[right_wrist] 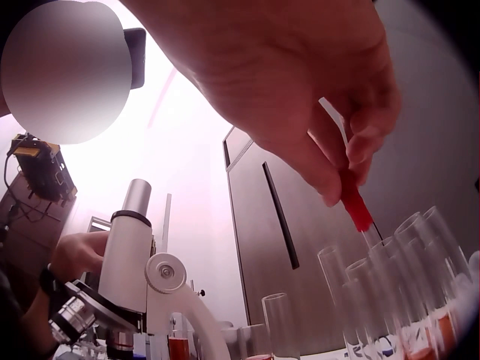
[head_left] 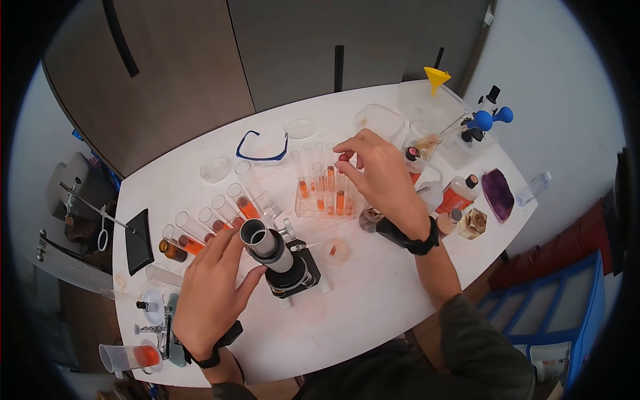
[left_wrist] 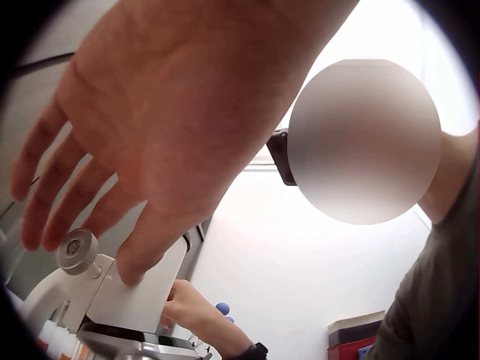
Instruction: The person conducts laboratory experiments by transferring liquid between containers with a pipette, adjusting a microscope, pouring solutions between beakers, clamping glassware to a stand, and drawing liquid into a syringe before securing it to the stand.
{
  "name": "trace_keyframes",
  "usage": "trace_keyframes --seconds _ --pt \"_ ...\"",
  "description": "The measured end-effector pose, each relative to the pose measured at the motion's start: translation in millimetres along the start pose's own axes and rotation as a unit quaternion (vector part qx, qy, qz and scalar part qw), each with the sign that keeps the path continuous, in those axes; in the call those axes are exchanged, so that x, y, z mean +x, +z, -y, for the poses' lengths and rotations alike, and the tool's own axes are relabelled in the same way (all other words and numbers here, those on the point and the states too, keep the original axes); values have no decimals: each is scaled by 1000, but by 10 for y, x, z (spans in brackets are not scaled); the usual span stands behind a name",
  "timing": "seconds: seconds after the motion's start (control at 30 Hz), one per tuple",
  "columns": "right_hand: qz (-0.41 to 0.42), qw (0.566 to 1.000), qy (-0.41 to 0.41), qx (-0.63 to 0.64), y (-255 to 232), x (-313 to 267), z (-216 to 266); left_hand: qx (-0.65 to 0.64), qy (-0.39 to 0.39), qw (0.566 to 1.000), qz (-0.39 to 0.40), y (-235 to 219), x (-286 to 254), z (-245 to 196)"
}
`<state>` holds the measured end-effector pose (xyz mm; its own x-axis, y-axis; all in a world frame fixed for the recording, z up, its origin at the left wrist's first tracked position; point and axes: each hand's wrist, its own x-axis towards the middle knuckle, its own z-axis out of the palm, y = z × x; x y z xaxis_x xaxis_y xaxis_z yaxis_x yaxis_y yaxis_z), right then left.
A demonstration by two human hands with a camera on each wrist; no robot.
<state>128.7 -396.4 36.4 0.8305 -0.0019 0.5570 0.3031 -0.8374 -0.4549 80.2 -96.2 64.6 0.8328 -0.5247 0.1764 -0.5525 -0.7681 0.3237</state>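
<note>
On the white table (head_left: 363, 287) stands a white-and-black microscope (head_left: 283, 259); the left hand (head_left: 213, 283), its fingers extended, is at its side, touch unclear. Beyond, a clear rack (head_left: 305, 212) carries partly orange-filled test tubes (head_left: 341, 202). Above them, the right hand (head_left: 383, 172) pinches a red rubber bulb (right_wrist: 355, 204).

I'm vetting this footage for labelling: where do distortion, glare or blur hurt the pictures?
Head view: lens distortion bows the edge of the white table, with black corners; left wrist view: white glare beside the left hand, plus a blurred disc; right wrist view: pinkish glare and another blurred disc, yet the red item in the right hand reads clearly.
</note>
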Motion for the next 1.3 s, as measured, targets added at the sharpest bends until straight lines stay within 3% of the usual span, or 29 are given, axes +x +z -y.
trace_keyframes --seconds 0.2,0.37,0.8,0.97,1.2,1.3 --pt "-52 998 -7 35 -131 81 14 -16 23 999 -26 -34 36 22" --pt "-106 984 7 142 -135 104 9 -19 48 998 -47 -20 81 82" --pt "-63 994 -14 88 0 100 -75 -69 -5 997 15 76 181 223" --pt "-1 999 -16 39 33 80 -81 -60 -17 997 33 33 194 185" --pt "-12 998 2 62 -1 96 -70 -50 4 998 24 59 195 231" --pt "-76 995 -9 71 -54 104 -74 -45 12 999 20 29 189 213"
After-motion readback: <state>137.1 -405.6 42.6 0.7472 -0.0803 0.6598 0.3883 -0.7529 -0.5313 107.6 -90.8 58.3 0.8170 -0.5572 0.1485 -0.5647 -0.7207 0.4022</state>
